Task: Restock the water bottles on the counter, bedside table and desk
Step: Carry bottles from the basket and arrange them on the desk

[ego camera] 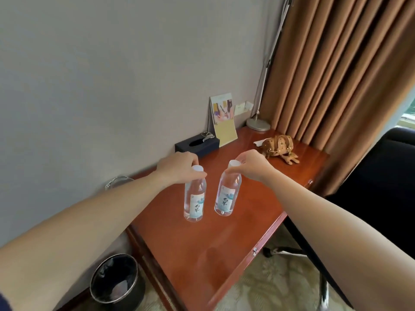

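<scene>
Restocking is reaching the desk stage, as I judge it: the person is holding two water bottles over the reddish wooden tabletop (202,254), one in each hand. The left hand (177,166) is curling its fingers (198,175) round the neck of the left bottle (195,198) just under the white cap, and the right hand (251,163) is pinching the neck of the right bottle (226,196) the same way. Both bottles are hanging side by side near the tabletop's middle, close together but not touching; whether their bases are already resting on the wood I cannot tell. Each long axis is running roughly vertical, cap up and base down, the left bottle standing nearly straight and the right one leaning its cap to the right, labels facing the camera. The next move is probably calling for squaring the right bottle upright, seating both bases flat and only then loosening the fingers, keeping well apart from the tissue box (197,145) and the small handbag (278,145) lying farther back.
</scene>
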Available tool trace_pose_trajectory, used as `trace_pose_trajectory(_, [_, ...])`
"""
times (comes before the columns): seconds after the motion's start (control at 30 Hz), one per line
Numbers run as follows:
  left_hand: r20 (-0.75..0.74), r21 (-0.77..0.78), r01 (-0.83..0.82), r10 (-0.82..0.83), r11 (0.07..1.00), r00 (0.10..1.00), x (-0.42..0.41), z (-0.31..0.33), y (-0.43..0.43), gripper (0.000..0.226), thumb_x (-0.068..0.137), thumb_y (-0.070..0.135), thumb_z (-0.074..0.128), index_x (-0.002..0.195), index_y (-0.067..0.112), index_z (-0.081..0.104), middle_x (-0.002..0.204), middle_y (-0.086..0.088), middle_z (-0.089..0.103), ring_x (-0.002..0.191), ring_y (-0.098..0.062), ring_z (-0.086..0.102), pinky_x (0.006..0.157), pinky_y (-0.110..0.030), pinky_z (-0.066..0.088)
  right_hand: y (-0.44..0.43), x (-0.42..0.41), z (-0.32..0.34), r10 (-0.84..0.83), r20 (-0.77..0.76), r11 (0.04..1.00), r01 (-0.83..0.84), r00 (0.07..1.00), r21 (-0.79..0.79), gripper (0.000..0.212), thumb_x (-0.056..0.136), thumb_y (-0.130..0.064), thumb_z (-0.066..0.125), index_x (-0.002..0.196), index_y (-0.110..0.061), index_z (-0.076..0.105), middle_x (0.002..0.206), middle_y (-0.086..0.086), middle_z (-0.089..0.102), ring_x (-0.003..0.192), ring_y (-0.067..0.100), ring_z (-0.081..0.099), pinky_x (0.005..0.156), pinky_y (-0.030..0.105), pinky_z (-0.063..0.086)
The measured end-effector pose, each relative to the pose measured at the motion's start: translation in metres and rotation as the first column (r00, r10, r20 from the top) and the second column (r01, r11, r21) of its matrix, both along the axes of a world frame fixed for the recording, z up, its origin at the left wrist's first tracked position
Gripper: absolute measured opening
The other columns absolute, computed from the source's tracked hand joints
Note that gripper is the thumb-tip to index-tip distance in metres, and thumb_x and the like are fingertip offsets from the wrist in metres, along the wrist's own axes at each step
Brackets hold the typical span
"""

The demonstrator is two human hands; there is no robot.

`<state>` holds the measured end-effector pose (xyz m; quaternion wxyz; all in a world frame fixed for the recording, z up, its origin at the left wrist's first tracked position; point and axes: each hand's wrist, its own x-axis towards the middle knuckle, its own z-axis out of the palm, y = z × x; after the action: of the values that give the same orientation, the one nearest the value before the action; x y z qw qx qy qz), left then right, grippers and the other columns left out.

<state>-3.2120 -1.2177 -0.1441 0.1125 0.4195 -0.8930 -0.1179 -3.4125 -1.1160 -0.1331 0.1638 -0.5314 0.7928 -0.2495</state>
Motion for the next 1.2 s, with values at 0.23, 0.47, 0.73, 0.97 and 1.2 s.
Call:
trace_pose_trajectory(0.23, [0.036, 0.063, -0.144, 0.142, 0.987, 0.989, -0.019, -0.029, -0.054, 0.033, 0.070, 0.063, 0.062, 0.083, 0.032, 0.058, 0.077, 0.015, 0.059, 0.068, 0.000, 0.052, 0.054, -0.023, 0.035, -0.084, -0.024, -0.023, 0.151, 0.037, 0.985, -0.154, 0.988, 0.080, 0.037, 0.071, -0.043, 0.080, 0.092, -0.013, 0.071, 0.086, 0.000, 0.067, 0.083, 0.019, 0.063, 0.061, 0.028, 0.045])
trace_pose_trajectory(0.47, [0.064, 0.128, -0.280, 0.274, 0.951, 0.960, -0.061, -0.050, -0.108, 0.034, 0.072, 0.064, 0.063, 0.091, 0.036, 0.057, 0.083, 0.014, 0.060, 0.078, -0.010, 0.059, 0.060, -0.026, 0.044, -0.174, -0.062, -0.047, 0.326, 0.044, 0.935, -0.329, 0.944, 0.137, 0.035, 0.073, -0.039, 0.079, 0.096, -0.014, 0.071, 0.092, 0.002, 0.070, 0.086, 0.020, 0.064, 0.081, 0.044, 0.056])
trace_pose_trajectory(0.73, [0.125, 0.170, -0.416, 0.399, 0.893, 0.908, -0.086, -0.083, -0.147, 0.032, 0.077, 0.062, 0.061, 0.095, 0.037, 0.054, 0.093, 0.010, 0.063, 0.084, -0.016, 0.060, 0.064, -0.028, 0.043, -0.245, -0.079, -0.088, 0.444, 0.067, 0.864, -0.447, 0.894, 0.231, 0.032, 0.072, -0.034, 0.079, 0.098, -0.020, 0.067, 0.091, 0.001, 0.070, 0.076, 0.020, 0.067, 0.074, 0.041, 0.060])
trace_pose_trajectory(0.97, [0.167, 0.223, -0.533, 0.507, 0.816, 0.846, -0.082, -0.109, -0.174, 0.027, 0.077, 0.057, 0.061, 0.093, 0.037, 0.055, 0.094, 0.010, 0.066, 0.087, -0.019, 0.061, 0.068, -0.031, 0.043, -0.286, -0.078, -0.116, 0.538, 0.055, 0.798, -0.529, 0.841, 0.287, 0.035, 0.076, -0.030, 0.077, 0.107, -0.020, 0.065, 0.101, 0.001, 0.067, 0.084, 0.020, 0.065, 0.078, 0.039, 0.059])
trace_pose_trajectory(1.2, [0.124, 0.201, -0.614, 0.602, 0.763, 0.789, -0.071, -0.114, -0.192, 0.024, 0.080, 0.055, 0.060, 0.097, 0.038, 0.054, 0.098, 0.008, 0.067, 0.089, -0.019, 0.062, 0.070, -0.031, 0.047, -0.315, -0.060, -0.121, 0.571, 0.071, 0.774, -0.565, 0.818, 0.287, 0.031, 0.077, -0.028, 0.074, 0.105, -0.018, 0.064, 0.102, 0.002, 0.066, 0.092, 0.023, 0.063, 0.080, 0.039, 0.056])
